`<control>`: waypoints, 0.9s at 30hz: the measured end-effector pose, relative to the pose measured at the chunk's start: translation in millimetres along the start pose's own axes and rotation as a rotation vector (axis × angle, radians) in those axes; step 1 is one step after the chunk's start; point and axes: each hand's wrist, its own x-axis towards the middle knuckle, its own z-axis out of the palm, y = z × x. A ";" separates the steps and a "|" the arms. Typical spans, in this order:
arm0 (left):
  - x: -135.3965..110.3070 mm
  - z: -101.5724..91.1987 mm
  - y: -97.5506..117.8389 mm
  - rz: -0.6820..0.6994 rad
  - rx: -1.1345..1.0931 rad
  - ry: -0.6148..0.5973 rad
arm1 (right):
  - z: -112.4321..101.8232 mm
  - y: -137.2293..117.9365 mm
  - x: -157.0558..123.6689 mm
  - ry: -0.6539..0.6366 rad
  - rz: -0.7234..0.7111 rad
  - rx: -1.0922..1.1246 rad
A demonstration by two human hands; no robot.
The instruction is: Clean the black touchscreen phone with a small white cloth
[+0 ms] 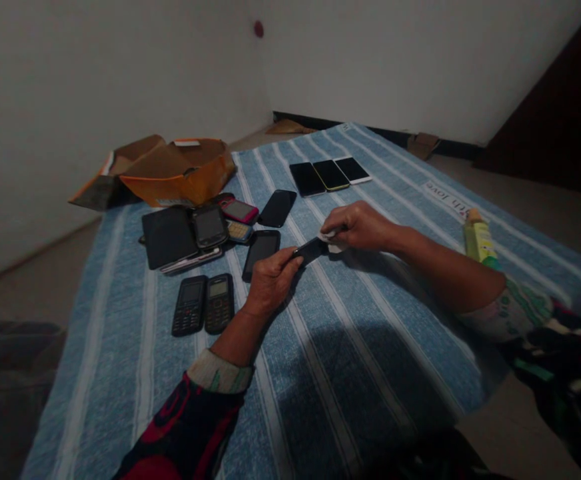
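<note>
My left hand [272,279] is closed round the near end of a dark phone [310,251], held just above the striped cloth. At the phone's far end, my right hand [358,225] pinches a crumpled white wipe [334,244] against it. Just left of my left hand lies a black touchscreen phone [261,252]. Two keypad phones, one [189,305] beside the other [219,303], lie nearer to me. Another black phone [278,208] rests farther back. Part of the held phone is hidden by my fingers and the wipe.
An open orange cardboard box [180,183] stands at the back left, behind a pile of phones with a black tablet-like slab [169,237]. Three phones [324,175] lie in a row at the back. A yellowish bottle [480,240] is at the right.
</note>
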 end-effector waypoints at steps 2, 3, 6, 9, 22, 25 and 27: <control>0.1 0.0 0.3 -0.001 -0.010 0.006 | 7.9 -8.7 1.1 0.011 -0.034 -0.033; 0.1 0.0 0.4 -0.007 -0.016 0.007 | 10.0 -11.1 1.6 0.018 -0.042 -0.044; 0.7 0.1 -0.5 -0.018 -0.027 0.012 | 7.6 -8.2 2.0 0.028 -0.022 -0.035; 1.9 0.4 -2.3 -0.012 -0.025 0.023 | -3.7 7.3 -0.5 0.058 0.032 0.002; 2.7 -0.1 -1.5 0.002 -0.011 0.026 | -7.4 21.4 -3.9 0.111 0.063 0.070; 2.4 0.0 -0.7 -0.011 -0.014 0.015 | 3.8 5.8 1.4 0.083 -0.004 0.059; 2.4 0.1 -0.4 -0.023 -0.026 0.013 | 7.3 2.3 4.4 0.074 -0.023 0.089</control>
